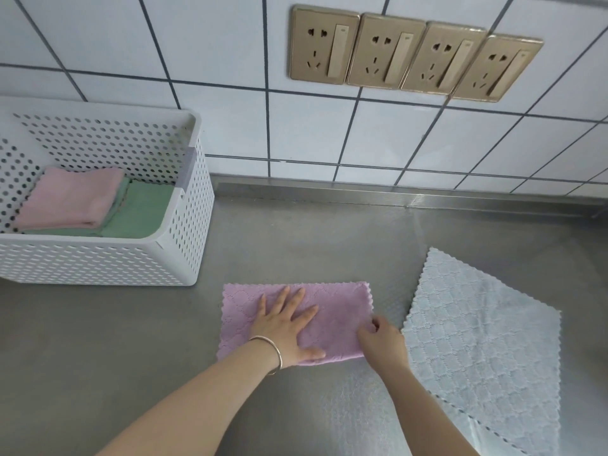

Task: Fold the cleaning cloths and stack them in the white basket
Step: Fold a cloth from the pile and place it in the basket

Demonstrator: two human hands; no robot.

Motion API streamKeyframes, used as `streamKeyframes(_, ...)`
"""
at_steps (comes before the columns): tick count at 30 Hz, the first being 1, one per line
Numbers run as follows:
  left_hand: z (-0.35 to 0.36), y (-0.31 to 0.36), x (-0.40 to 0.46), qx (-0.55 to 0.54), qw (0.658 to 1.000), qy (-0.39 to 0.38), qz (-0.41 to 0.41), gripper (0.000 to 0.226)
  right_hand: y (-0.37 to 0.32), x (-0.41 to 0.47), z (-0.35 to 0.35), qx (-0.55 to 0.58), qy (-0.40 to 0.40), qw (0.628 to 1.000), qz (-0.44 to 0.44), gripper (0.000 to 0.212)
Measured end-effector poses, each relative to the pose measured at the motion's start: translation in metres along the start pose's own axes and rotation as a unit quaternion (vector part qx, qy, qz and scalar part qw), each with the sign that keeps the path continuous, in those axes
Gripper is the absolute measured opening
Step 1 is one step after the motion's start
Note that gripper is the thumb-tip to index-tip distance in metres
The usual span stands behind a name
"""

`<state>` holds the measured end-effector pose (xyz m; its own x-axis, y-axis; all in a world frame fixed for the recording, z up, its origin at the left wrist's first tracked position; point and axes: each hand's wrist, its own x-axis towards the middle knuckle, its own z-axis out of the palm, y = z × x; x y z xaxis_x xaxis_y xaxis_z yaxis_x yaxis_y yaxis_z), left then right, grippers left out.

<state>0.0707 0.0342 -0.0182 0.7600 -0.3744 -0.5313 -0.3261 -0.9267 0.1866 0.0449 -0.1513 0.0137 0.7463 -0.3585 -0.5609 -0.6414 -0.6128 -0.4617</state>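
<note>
My left hand lies flat, fingers spread, on the purple cloth right of the basket; my right hand pinches its edge. The basket holds folded pink and green cloths.

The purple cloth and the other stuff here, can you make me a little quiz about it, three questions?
1. True or false: the left hand lies flat on the purple cloth.
2. Which cloth lies on top in the white basket? A) pink cloth B) green cloth C) yellow
3. Fill in: the right hand pinches the purple cloth's ____ edge, next to the light blue cloth.

Key:
1. True, with fingers spread.
2. A. The pink one lies on the green ones.
3. Right.
</note>
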Motion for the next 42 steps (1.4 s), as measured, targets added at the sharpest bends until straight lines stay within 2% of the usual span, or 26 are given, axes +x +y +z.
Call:
streamKeyframes(2,-0.014,0.006,-0.005,-0.067,0.996,0.066,-0.009,0.075,-0.011,-0.01,0.002,0.008,0.049,0.998,-0.049,0.018)
streamKeyframes(4,-0.03,0.015,-0.008,-0.204,0.965,0.159,-0.036,0.065,-0.027,-0.021,0.006,0.012,0.099,0.988,-0.12,0.02)
streamKeyframes(5,-0.038,0.017,-0.007,-0.307,0.933,0.178,-0.06,0.06,-0.036,-0.027,0.011,0.0,0.12,0.981,-0.153,0.018)
streamKeyframes(6,-0.048,0.018,-0.005,-0.423,0.887,0.163,-0.083,0.055,-0.044,-0.033,0.016,-0.015,0.145,0.972,-0.184,0.017)
streamKeyframes(7,-0.057,0.018,-0.005,-0.537,0.828,0.13,-0.098,0.05,-0.052,-0.039,0.023,-0.028,0.167,0.961,-0.217,0.016)
streamKeyframes(8,-0.063,0.016,-0.004,-0.616,0.774,0.106,-0.1,0.044,-0.058,-0.044,0.03,-0.038,0.186,0.948,-0.255,0.016)
streamKeyframes(9,-0.066,0.012,-0.005,-0.644,0.752,0.092,-0.107,0.036,-0.063,-0.048,0.038,-0.045,0.195,0.935,-0.293,0.017)
streamKeyframes(12,-0.067,-0.004,-0.012,-0.64,0.745,0.099,-0.159,0.035,-0.068,-0.053,0.057,-0.068,0.214,0.879,-0.421,0.03)
streamKeyframes(14,-0.062,-0.019,-0.017,-0.636,0.739,0.118,-0.191,0.032,-0.064,-0.052,0.066,-0.076,0.199,0.859,-0.466,0.04)
streamKeyframes(15,-0.06,-0.025,-0.02,-0.625,0.744,0.126,-0.201,0.029,-0.06,-0.052,0.069,-0.086,0.188,0.859,-0.468,0.045)
streamKeyframes(19,-0.046,-0.048,-0.031,-0.603,0.752,0.17,-0.207,0.024,-0.039,-0.042,0.08,-0.198,0.121,0.874,-0.427,0.095)
streamKeyframes(23,-0.033,-0.064,-0.041,-0.611,0.735,0.198,-0.216,0.012,-0.025,-0.036,0.091,-0.255,0.087,0.873,-0.408,0.114)
streamKeyframes(26,-0.017,-0.073,-0.046,-0.625,0.719,0.201,-0.229,0.021,-0.023,-0.037,0.098,-0.263,0.069,0.868,-0.416,0.129)
streamKeyframes(30,0.001,-0.081,-0.051,-0.61,0.721,0.192,-0.266,0.018,-0.02,-0.036,0.108,-0.272,0.045,0.862,-0.425,0.122)
streamKeyframes(33,0.012,-0.087,-0.05,-0.581,0.736,0.18,-0.298,0.034,-0.019,-0.034,0.112,-0.28,0.043,0.864,-0.417,0.094)
streamKeyframes(36,0.014,-0.089,-0.047,-0.564,0.744,0.181,-0.31,0.036,-0.018,-0.032,0.116,-0.287,0.055,0.866,-0.406,0.075)
streamKeyframes(40,0.012,-0.084,-0.043,-0.544,0.76,0.199,-0.294,0.015,-0.014,-0.03,0.115,-0.285,0.063,0.867,-0.404,0.071)
streamKeyframes(42,0.014,-0.083,-0.042,-0.532,0.763,0.211,-0.301,0.023,-0.014,-0.031,0.112,-0.29,0.056,0.868,-0.4,0.067)
